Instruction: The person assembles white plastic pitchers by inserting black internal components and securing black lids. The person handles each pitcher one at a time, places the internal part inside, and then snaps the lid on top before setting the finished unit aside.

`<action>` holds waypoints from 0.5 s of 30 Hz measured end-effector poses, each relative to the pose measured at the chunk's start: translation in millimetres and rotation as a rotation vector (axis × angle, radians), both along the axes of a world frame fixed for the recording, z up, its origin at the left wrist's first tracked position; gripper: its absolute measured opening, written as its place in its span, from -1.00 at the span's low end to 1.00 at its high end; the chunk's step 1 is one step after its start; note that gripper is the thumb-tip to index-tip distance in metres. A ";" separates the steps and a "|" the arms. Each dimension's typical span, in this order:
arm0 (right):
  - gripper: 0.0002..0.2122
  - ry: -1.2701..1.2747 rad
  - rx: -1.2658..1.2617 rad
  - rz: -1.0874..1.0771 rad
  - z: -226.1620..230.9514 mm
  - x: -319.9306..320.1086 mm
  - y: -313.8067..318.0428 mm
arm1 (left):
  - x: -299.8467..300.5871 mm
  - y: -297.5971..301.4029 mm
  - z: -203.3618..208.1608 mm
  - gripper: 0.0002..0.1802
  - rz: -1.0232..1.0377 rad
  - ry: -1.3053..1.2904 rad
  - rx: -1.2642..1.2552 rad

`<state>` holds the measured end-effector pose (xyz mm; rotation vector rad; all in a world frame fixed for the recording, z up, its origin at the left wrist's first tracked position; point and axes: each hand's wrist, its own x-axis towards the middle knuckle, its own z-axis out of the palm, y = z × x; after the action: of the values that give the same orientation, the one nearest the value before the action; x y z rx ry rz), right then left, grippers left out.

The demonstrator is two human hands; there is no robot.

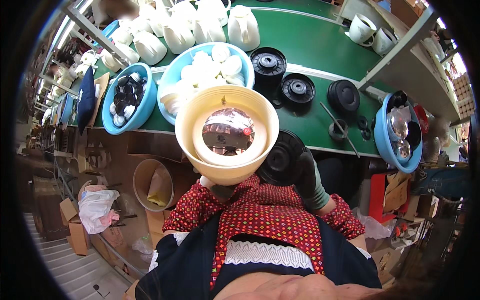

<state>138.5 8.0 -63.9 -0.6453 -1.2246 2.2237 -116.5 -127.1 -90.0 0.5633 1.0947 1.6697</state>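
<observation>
A cream round plastic shell (268, 120) is held up in front of me at the table's edge. Inside it sits a paler ring around a shiny, mirror-like silver dome (227, 132) with a small red spot. My left hand (221, 191) supports the shell from below; most of its fingers are hidden behind the wall. Just right of the shell, a black ridged round plastic base (280, 159) is tilted on edge. My right hand (311, 182), in a dark-palmed grey-green glove, grips that base by its right rim.
On the green table (305, 30) stand a blue basin of white parts (167, 82), a blue basin of black and white caps (142, 110), stacked black bases (268, 62) and several white jugs (243, 30). A blue basin with silver domes (385, 145) is at right. An open bin (142, 185) stands below left.
</observation>
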 end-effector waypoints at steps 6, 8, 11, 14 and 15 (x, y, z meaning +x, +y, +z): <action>-0.50 0.165 0.102 0.018 13.1 -5.4 -25.4 | 34.6 6.6 11.4 -0.42 -0.017 0.107 -0.011; -0.49 -0.128 0.769 0.036 -3.2 -5.5 -30.6 | 43.2 4.9 14.8 -0.42 -0.023 0.149 -0.017; -0.54 0.297 -0.127 0.087 3.2 -10.2 -29.5 | 52.8 -9.7 19.1 -0.42 -0.034 0.221 -0.030; -0.57 0.327 -0.297 0.088 -30.5 -6.9 -17.7 | 53.6 -28.0 23.1 -0.43 -0.046 0.295 -0.039; -0.58 0.391 -0.494 0.066 -33.2 -1.1 -15.5 | 54.5 -31.6 23.8 -0.43 -0.048 0.319 -0.039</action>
<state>137.4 -7.4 -97.0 -0.3181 -0.5130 2.5709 -62.0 -158.7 -66.3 0.8450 1.3276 1.5460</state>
